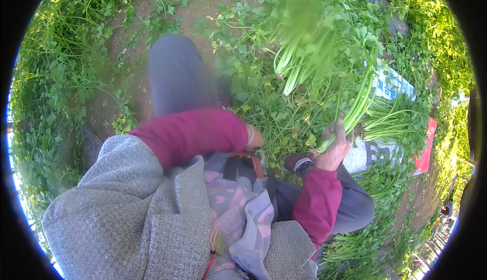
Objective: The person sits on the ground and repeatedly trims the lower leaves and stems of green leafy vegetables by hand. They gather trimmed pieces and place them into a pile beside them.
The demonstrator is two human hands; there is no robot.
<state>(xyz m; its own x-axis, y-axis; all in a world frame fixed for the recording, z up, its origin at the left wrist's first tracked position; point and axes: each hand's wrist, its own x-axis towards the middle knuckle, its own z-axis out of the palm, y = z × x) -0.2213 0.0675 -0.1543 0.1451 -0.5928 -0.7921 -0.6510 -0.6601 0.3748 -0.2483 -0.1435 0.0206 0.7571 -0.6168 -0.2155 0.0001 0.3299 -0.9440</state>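
Note:
My right hand (336, 145) is closed around the base of a small bunch of green celery stalks (355, 112), whose leafy tops point up and away. My left hand (257, 140), with a bracelet at the wrist, is bent in near my lap beside a reddish strap (258, 167); its fingers are hidden, so what it touches cannot be told. In front lies a bundle of celery (293, 69) with pale stalk ends towards me. Another celery bunch (388, 124) rests to the right of my right hand, over printed plastic sacking (357, 158).
Loose leafy stems (274, 108) cover much of the soil (201, 13). A white and blue printed sheet (392, 84) and a red plastic piece (425, 147) lie at the right. My raised knee (179, 74) and a shoe (298, 163) are close by; more cut stalks (342, 247) lie at lower right.

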